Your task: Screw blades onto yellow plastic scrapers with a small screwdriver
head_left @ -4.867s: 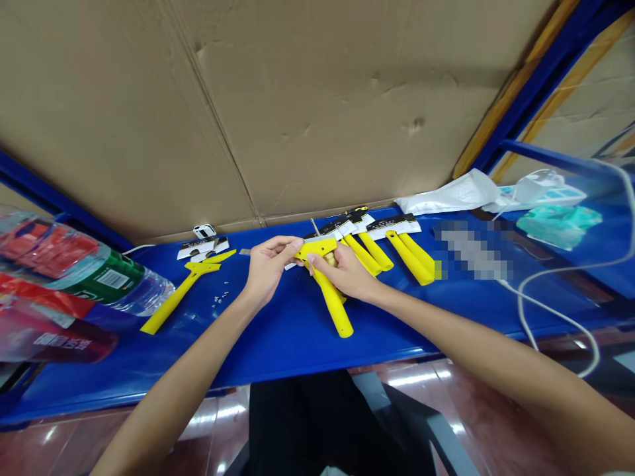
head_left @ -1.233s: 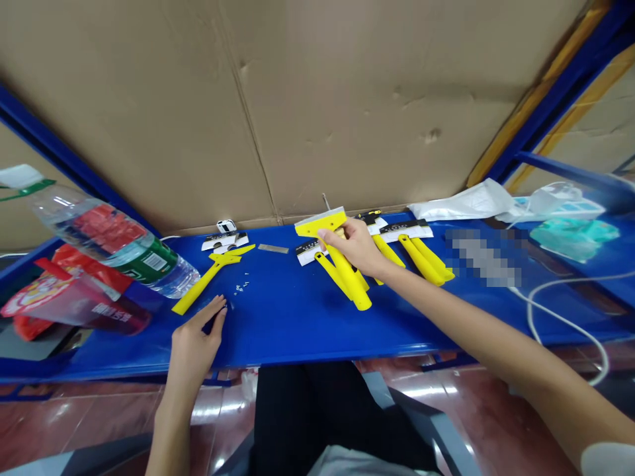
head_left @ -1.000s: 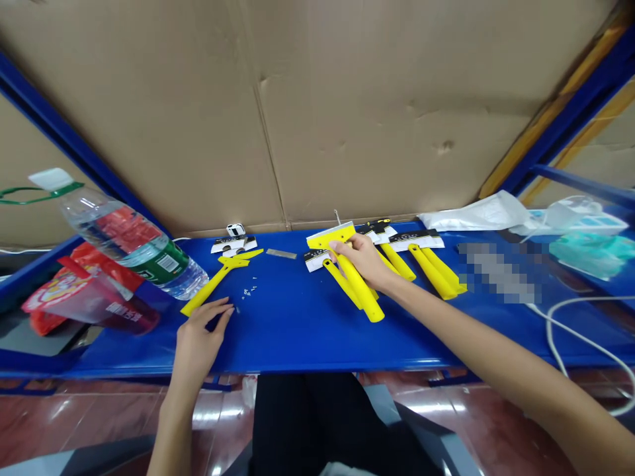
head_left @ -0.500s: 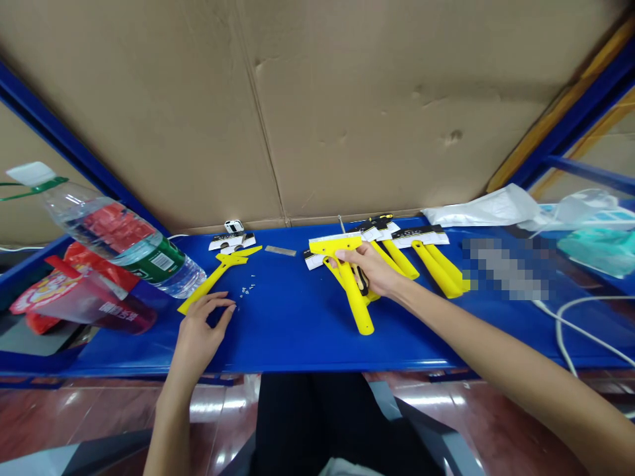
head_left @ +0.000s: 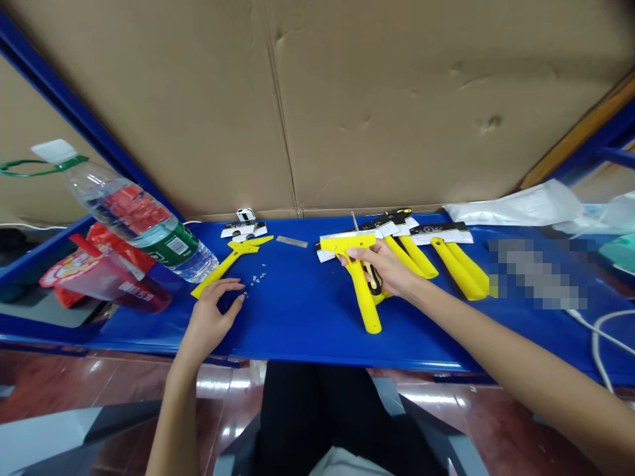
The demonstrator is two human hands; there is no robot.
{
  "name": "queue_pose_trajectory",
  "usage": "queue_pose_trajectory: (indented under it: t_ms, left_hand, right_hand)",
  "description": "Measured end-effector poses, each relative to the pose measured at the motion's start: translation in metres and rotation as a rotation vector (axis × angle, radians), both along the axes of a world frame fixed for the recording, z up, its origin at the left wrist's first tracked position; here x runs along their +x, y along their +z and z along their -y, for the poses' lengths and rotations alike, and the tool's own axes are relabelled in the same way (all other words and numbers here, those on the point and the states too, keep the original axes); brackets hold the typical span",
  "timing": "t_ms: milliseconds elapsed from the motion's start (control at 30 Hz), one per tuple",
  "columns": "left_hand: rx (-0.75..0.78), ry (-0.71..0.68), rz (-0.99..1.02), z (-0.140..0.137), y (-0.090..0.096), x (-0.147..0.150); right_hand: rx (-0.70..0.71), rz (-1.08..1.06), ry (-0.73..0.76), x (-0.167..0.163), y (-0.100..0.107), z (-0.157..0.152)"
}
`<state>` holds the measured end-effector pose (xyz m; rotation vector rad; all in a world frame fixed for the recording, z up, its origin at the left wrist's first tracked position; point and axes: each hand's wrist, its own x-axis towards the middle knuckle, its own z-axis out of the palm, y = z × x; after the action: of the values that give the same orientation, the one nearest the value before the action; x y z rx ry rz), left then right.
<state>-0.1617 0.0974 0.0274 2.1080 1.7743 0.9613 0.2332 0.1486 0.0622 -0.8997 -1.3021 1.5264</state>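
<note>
My right hand (head_left: 380,264) holds a yellow scraper (head_left: 364,297) with its wide head up and its handle slanting down toward the table's front. In the same hand sits a screwdriver (head_left: 373,279) with a black and yellow grip; its shaft shows behind the scraper head. My left hand (head_left: 215,314) rests low over the table, thumb and fingers apart. Small screws (head_left: 255,279) lie scattered just beyond its fingertips. Beside it is another yellow scraper (head_left: 223,270), its lower handle end close to my fingers. A thin metal blade (head_left: 292,242) lies farther back.
Several yellow scrapers (head_left: 459,271) with black and white cards (head_left: 441,233) lie at the right. A water bottle (head_left: 149,225) and a red cup (head_left: 114,281) stand tilted in view at the left. Cardboard (head_left: 347,119) walls the back; a white cable (head_left: 598,337) runs at right.
The whole view has shifted, so the table things appear farther right. My left hand's fingertips are slightly closer to the screws. My right hand keeps its hold on the scraper and screwdriver.
</note>
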Motion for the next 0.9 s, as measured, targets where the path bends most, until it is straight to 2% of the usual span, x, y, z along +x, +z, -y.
queue_pose_trajectory:
  t_ms: [767,900]
  left_hand:
    - [-0.072,-0.003,-0.039,-0.028,0.001,-0.007]
    - [-0.007,0.087,-0.011,-0.030,0.009,0.006]
  right_hand:
    - [-0.049,0.037,-0.014,-0.003,-0.002,-0.001]
    - [-0.062,0.044,-0.016,-0.004,0.000,-0.001]
